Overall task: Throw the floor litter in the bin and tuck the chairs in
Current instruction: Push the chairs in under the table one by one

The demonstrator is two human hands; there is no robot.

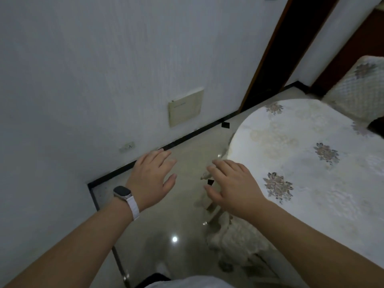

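Above the floor, left hand and right hand hover splayed — both empty — beside the table.

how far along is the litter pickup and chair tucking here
Nothing looks done yet. Both the left hand and right hand are open and empty, the right one near a black scrap on the floor. A second scrap lies by the baseboard. Both need binning, no bin is in view, and the chair behind the table cannot be judged.
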